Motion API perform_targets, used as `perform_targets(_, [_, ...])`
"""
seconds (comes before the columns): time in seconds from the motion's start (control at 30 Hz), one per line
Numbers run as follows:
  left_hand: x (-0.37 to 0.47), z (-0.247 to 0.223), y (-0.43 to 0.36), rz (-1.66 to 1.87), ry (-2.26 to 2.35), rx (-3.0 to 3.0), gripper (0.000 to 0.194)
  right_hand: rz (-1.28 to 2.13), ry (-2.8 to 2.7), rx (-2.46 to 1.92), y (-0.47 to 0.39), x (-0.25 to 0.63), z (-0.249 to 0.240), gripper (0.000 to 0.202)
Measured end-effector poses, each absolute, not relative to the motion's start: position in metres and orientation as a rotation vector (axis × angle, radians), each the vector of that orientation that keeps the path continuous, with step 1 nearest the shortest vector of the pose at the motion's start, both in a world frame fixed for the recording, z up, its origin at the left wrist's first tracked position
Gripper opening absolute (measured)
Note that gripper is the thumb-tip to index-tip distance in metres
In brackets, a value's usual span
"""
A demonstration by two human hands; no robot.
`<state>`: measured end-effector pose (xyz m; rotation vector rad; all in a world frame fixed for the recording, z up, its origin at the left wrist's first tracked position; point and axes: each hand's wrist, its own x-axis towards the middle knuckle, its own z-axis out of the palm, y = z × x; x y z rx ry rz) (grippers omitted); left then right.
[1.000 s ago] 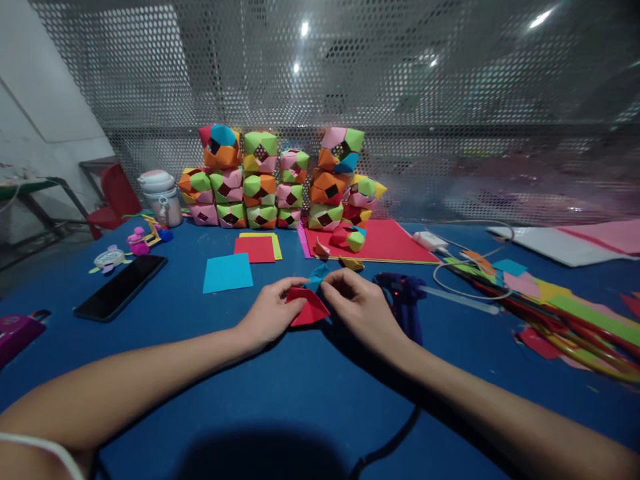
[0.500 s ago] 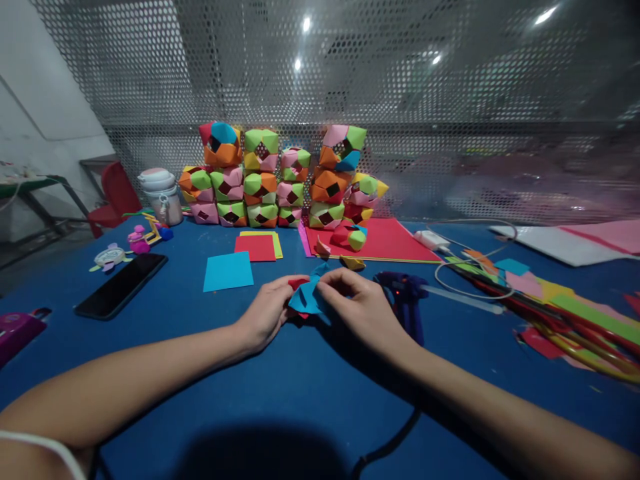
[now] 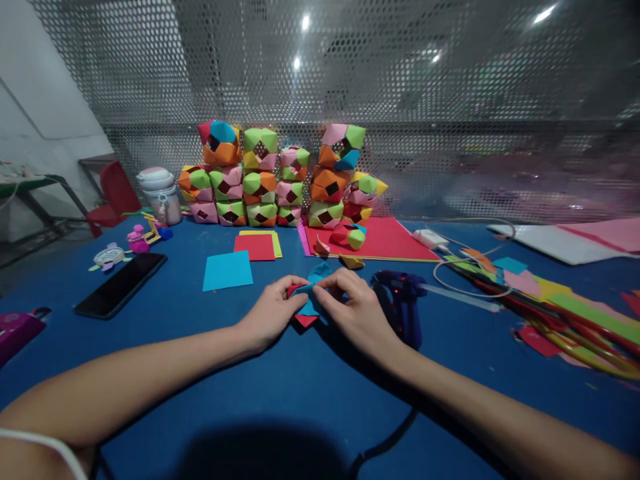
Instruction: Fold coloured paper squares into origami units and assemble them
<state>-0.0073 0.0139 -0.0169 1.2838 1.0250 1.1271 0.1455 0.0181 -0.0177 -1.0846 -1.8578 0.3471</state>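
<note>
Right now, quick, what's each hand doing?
Left hand: closed, holding the red-and-blue folded paper.
Right hand: closed, pinching the same paper.

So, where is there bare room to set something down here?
Bare tabletop shows nearer than the held paper, left of the dark cord, and between the phone and blue sheet. Crowded: stacked paper balls at back, paper strips at right.

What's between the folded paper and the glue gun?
The right hand lies between the folded paper and the glue gun, in the head view.
</note>
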Motion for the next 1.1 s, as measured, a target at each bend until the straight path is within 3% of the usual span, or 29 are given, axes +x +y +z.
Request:
perform_targets(0.27, [-0.007, -0.015, 0.016, 1.153, 1.021, 1.262, 0.015, 0.805, -1.715, -1.103, 0.014, 0.143, -0.015, 0.017])
perform_targets(0.53, [-0.01, -0.016, 0.015, 1.054, 1.018, 1.401, 0.016, 0.623, -1.781, -1.012, 0.016, 0.145, -0.013, 0.014])
perform_targets(0.77, [-0.009, -0.013, 0.013, 1.045, 0.875, 1.211, 0.029, 0.769, -1.496, -1.093, 0.021, 0.149, -0.014, 0.016])
perform_targets(1.1, [-0.016, -0.016, 0.016, 1.2, 1.059, 1.505, 0.02, 0.516, -1.475, -1.11, 0.034, 0.161, 0.0, 0.012])
